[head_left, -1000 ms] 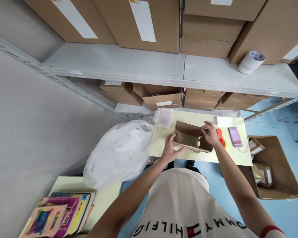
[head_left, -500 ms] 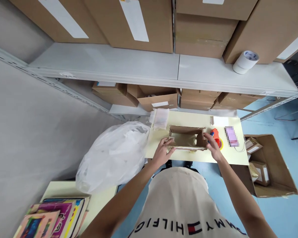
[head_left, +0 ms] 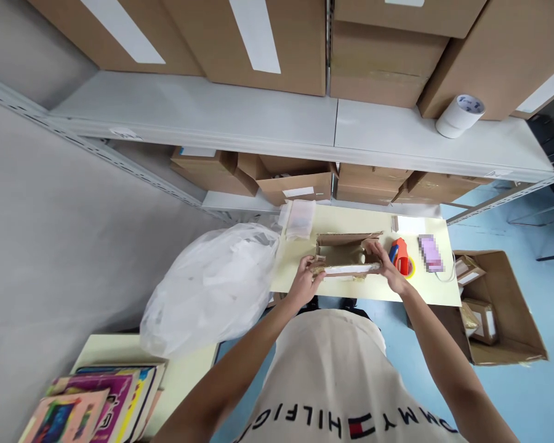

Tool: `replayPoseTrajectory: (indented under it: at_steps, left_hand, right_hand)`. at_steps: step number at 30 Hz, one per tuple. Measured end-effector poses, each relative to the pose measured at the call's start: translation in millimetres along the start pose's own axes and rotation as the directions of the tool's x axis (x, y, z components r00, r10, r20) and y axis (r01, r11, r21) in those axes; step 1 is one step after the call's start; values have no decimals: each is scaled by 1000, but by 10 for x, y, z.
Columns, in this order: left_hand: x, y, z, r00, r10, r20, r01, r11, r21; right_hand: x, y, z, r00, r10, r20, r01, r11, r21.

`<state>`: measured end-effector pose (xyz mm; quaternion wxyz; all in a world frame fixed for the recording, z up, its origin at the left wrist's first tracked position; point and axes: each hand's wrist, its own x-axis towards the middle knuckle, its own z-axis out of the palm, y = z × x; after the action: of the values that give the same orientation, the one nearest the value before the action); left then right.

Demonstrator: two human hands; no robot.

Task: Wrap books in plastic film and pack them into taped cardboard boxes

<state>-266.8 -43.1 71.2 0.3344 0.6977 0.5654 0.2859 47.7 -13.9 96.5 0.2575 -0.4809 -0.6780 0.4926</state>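
Gripping a small cardboard box (head_left: 346, 269) by its two ends, the left hand (head_left: 305, 280) and the right hand (head_left: 384, 263) are set over the near part of a pale tabletop (head_left: 415, 294). The left hand is partly closed on the left end, its fingers at the rim and its thumb extended toward the near wall; the right hand is curled more tightly over the right end. The box gapes upward, with a white strip along its near wall; whether its base touches the tabletop cannot be told. Just right of the right hand lies an orange tape dispenser (head_left: 401, 255), with a purple, pixelated item (head_left: 431, 252) farther right and a white card (head_left: 410, 225) near the far edge. A pale packet (head_left: 300, 218) occupies the far left corner. To the left bulges a white plastic bag (head_left: 212, 286); near left, books (head_left: 115, 400) lie stacked. A large carton (head_left: 512, 320) containing smaller parcels (head_left: 482, 320) stands to the right. On the far side, a grey shelf (head_left: 203, 107) bears cartons (head_left: 253, 37) and a white tape roll (head_left: 455, 120).
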Motion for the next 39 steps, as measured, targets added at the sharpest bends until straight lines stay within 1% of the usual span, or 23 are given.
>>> replayPoseTrajectory:
  at_steps: [3, 5, 7, 9, 11, 12, 14, 15, 16, 17, 19, 22, 24, 26, 28, 31, 34, 37, 39]
  left_hand:
    - [-16, -90, -68, 998, 28, 59, -26, 999, -28]
    - [-35, -133, -121, 992, 59, 114, -54, 997, -49]
    - [-56, -161, -162, 984, 86, 154, -77, 995, -65]
    - [-74, -175, -184, 981, 96, 168, -85, 994, -71]
    - [-85, -181, -189, 981, 89, 170, -79, 995, -66]
    - [-88, -182, -188, 981, 85, 174, -75, 995, -63]
    - [-88, -181, -188, 979, 83, 186, -73, 995, -61]
    - [-85, -177, -189, 978, 84, 193, -73, 995, -62]
    - [-81, -172, -189, 977, 84, 198, -73, 995, -64]
    - [-75, -164, -187, 977, 81, 200, -70, 996, -63]
    - [-58, -136, -173, 979, 67, 191, -57, 997, -55]
    - [-24, -73, -120, 987, 35, 157, -30, 999, -36]
    - [4, -34, -76, 990, 16, 137, -12, 999, -31]
    - [35, -14, -44, 993, 3, 118, 1, 1000, -30]
    - [67, -20, -36, 995, 0, 101, 3, 1000, -27]
    - [100, -59, -68, 996, 9, 86, -8, 1000, -16]
    - [108, -88, -121, 996, 22, 85, -21, 1000, -7]
    - [111, -85, -171, 994, 30, 102, -29, 1000, -6]
    - [119, -74, -204, 993, 33, 114, -32, 999, -9]
  right_hand:
    - [38, -1, -74, 997, 75, -35, -67, 981, 183]
    - [42, 1, -131, 994, 102, -45, -89, 969, 232]
    - [39, 2, -151, 992, 111, -54, -96, 968, 231]
    - [44, 1, -116, 992, 94, -80, -78, 981, 178]
    - [66, -4, -42, 984, 71, -164, -60, 996, 68]
    - [85, -7, -3, 972, 57, -229, -60, 998, -6]
    - [133, -8, 48, 932, 19, -362, -76, 987, -143]
    - [162, -6, 52, 916, -3, -402, -77, 980, -182]
    - [192, -3, 41, 910, -22, -414, -67, 978, -200]
    - [222, 2, 18, 915, -38, -402, -49, 978, -205]
    - [274, 10, -46, 937, -67, -342, -13, 974, -225]
    - [309, -1, -108, 969, -116, -219, 42, 948, -314]
    - [304, -20, -112, 983, -128, -128, 80, 941, -329]
    - [286, -35, -119, 995, -93, -45, 77, 955, -286]
    - [270, -33, -154, 1000, -16, 4, 17, 979, -204]
    - [275, 2, -246, 996, 86, 10, -86, 996, -33]
    - [325, 38, -299, 993, 105, -48, -99, 989, 108]
    - [401, 37, -295, 983, 127, -132, -103, 979, 177]
    - [459, 19, -292, 975, 172, -138, -145, 971, 189]
